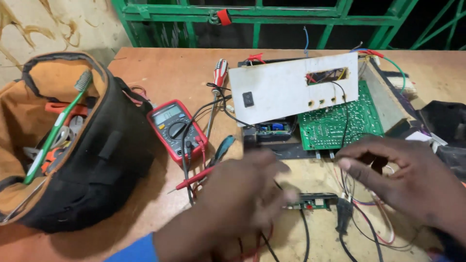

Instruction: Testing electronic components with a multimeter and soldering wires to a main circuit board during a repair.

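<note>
Two hands (242,204) (403,179), one multimeter (176,128), two boards (335,123)

Grey multimeter screen (166,113), table centre-left

tool bag (97,160) left of multimeter (177,128), circuit board (340,121) right

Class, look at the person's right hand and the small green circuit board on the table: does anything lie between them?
Yes. A bundle of thin wires crosses the gap between the right hand and the small green circuit board. The blurred left hand overlaps the board's other end.
</note>
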